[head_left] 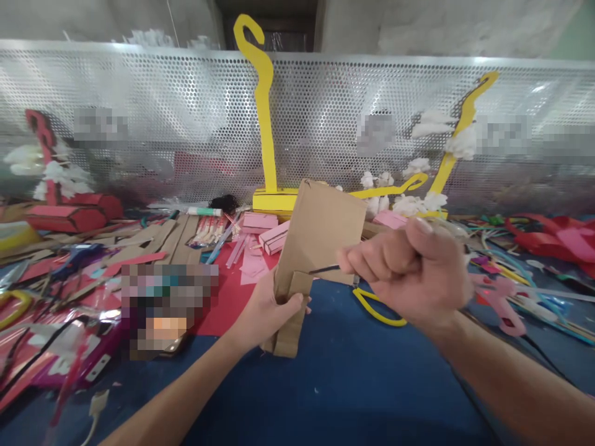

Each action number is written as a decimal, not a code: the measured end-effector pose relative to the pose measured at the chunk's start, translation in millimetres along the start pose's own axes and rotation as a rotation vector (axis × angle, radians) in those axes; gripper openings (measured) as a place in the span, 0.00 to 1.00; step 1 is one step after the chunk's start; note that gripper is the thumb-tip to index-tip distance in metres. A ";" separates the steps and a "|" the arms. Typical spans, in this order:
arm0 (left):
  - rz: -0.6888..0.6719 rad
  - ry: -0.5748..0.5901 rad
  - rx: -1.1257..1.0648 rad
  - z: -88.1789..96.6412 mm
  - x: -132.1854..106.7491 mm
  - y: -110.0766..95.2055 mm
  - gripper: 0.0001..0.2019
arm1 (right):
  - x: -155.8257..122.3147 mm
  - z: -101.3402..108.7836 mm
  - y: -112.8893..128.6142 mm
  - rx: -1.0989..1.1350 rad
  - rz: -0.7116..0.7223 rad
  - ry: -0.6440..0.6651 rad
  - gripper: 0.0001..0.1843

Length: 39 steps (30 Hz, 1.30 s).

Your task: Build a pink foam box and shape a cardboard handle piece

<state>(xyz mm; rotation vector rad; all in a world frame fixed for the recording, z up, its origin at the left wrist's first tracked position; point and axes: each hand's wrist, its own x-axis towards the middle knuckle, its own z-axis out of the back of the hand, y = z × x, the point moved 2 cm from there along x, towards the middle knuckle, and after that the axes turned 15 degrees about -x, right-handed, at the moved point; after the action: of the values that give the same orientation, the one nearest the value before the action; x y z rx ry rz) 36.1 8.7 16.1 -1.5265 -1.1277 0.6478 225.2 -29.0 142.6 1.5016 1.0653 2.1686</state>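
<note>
My left hand [264,313] is closed round the lower, narrow part of a brown cardboard cut-out [320,232], holding it upright above the blue work surface [325,396]. My right hand [409,272] is a fist closed on a thin dark tool [324,269] whose tip touches the cardboard near its middle. What kind of tool it is I cannot make out. Yellow-handled scissors [376,310] lie on the surface just below my right hand.
A perforated metal screen [139,124] runs along the back. Yellow cardboard shapes [264,111] with white cotton tufts [418,201] stand before it. Red and pink paper scraps [56,291] crowd the left; pink scissors [502,303] and coloured strips lie right.
</note>
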 end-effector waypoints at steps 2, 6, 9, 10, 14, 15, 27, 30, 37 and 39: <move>0.009 0.004 -0.008 -0.7 -0.1 -0.9 0.14 | 9.3 -4.2 -9.5 0.008 0.024 -0.010 0.34; 0.032 -0.004 -0.023 1.3 2.5 1.5 0.13 | 19.4 -8.9 -29.2 0.032 0.015 -0.031 0.35; 0.055 -0.009 -0.060 5.8 5.1 7.3 0.13 | 21.0 -7.3 -39.6 0.031 0.002 -0.013 0.35; 0.062 -0.009 -0.075 7.2 5.5 9.0 0.14 | 20.9 -5.9 -41.9 0.031 0.000 -0.009 0.35; 0.055 0.001 -0.087 8.6 4.4 9.0 0.15 | 19.8 -0.7 -43.0 0.039 0.007 0.021 0.34; 0.049 0.006 -0.078 7.6 3.6 7.5 0.15 | 19.5 -0.3 -41.3 0.043 0.008 0.043 0.34; 0.060 -0.055 -0.046 -3.7 -0.7 -1.8 0.18 | 12.0 -8.4 -32.9 0.007 0.043 0.134 0.32; 0.061 -0.066 -0.062 -3.5 -1.1 -2.6 0.19 | 11.0 -13.2 -29.5 -0.037 -0.002 0.047 0.34; 0.004 -0.082 -0.064 -3.6 0.4 -4.4 0.15 | 3.6 -35.5 -24.2 -0.110 0.148 -0.026 0.29; -0.036 -0.067 -0.050 -2.4 1.3 -4.1 0.14 | -0.2 -39.8 -25.3 -0.120 0.223 -0.038 0.27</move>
<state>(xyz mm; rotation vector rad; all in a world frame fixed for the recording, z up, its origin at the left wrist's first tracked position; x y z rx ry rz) 37.4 8.7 20.9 -1.5331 -1.2280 0.6544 185.5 -28.0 117.3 1.6676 0.7726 2.2940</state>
